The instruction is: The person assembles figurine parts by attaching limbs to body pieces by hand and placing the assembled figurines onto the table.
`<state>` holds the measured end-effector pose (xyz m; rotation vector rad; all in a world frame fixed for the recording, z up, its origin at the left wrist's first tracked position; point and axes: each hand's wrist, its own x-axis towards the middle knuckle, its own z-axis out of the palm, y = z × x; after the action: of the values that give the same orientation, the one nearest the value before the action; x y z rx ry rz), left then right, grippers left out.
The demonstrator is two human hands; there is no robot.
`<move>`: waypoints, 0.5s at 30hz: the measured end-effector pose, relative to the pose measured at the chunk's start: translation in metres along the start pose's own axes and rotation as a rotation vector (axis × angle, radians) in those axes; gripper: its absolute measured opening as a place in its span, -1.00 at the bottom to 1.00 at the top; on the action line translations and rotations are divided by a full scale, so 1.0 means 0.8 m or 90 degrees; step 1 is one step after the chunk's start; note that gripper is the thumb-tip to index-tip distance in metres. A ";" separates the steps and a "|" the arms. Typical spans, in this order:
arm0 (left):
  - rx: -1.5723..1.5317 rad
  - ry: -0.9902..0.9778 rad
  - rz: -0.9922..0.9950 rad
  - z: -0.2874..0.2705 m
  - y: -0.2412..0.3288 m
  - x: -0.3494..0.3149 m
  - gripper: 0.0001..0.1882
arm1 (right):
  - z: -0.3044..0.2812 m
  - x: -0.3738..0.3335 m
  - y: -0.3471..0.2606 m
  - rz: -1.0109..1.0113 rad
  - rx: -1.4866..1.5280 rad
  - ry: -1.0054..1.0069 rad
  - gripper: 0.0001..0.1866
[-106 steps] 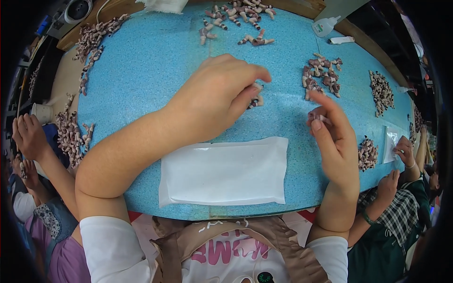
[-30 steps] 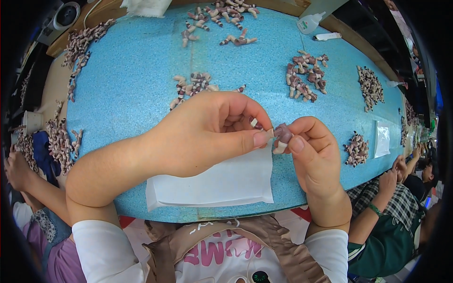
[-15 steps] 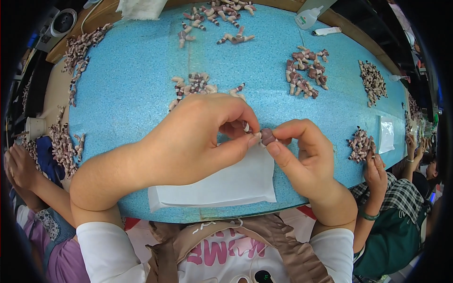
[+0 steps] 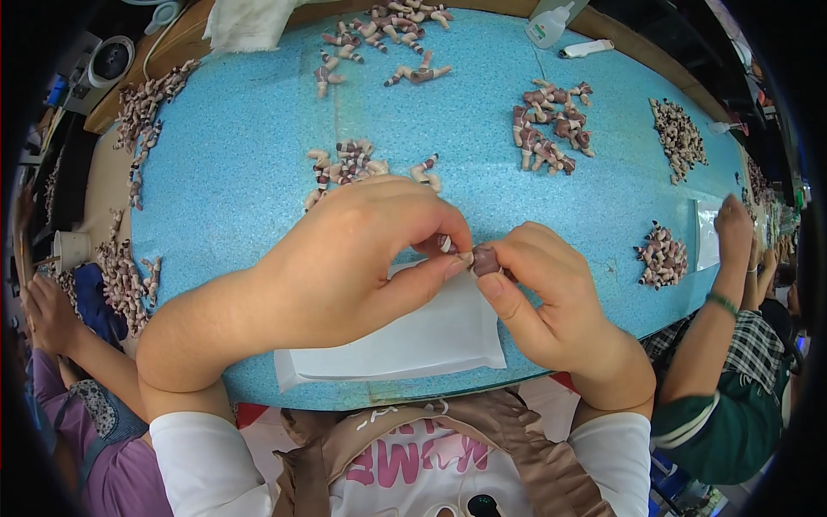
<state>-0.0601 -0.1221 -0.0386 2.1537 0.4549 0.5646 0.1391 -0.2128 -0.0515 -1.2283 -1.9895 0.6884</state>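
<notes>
Above a white paper sheet point(image 4: 405, 341), both hands meet at a small doll figure. My right hand point(image 4: 556, 297) pinches its brown torso point(image 4: 485, 259) between thumb and forefinger. My left hand point(image 4: 366, 254) is closed, thumb and forefinger pinching a small pale limb piece point(image 4: 464, 258) against the torso's left side. A dark-and-white banded end point(image 4: 446, 244) shows inside the curled left fingers. Whether limb and torso are joined I cannot tell. Just beyond my left hand lies a group of brown and cream doll parts point(image 4: 349, 162), with a single limb point(image 4: 425, 171) beside it.
Similar piles lie at the far edge point(image 4: 396, 26), left edge point(image 4: 151, 108), right of middle point(image 4: 551, 125) and right side point(image 4: 663, 256). A glue bottle point(image 4: 549, 26) and white stick-like object point(image 4: 587, 48) stand far right. Co-workers' hands point(image 4: 732, 226) point(image 4: 50, 312) are on both sides.
The brown torso has turned slightly in my right fingers while both hands stay together. The right co-worker's hand has moved from the near right pile toward the clear bag.
</notes>
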 end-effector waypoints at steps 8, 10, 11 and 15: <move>-0.032 -0.034 -0.023 0.001 0.010 -0.001 -0.85 | -0.001 -0.003 -0.003 -0.018 0.013 0.000 -0.85; -0.171 0.031 -0.073 0.002 0.016 -0.002 -0.85 | 0.000 -0.002 -0.003 -0.013 0.108 -0.002 -0.85; -0.171 0.027 -0.070 0.000 0.012 -0.001 -0.85 | 0.003 -0.003 -0.002 -0.024 0.122 0.023 -0.85; 0.123 -0.106 0.125 0.003 -0.001 -0.003 -0.85 | 0.000 -0.005 -0.003 -0.013 0.102 -0.001 -0.84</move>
<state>-0.0605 -0.1246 -0.0409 2.4254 0.2160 0.4589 0.1386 -0.2173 -0.0507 -1.1101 -1.9057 0.8222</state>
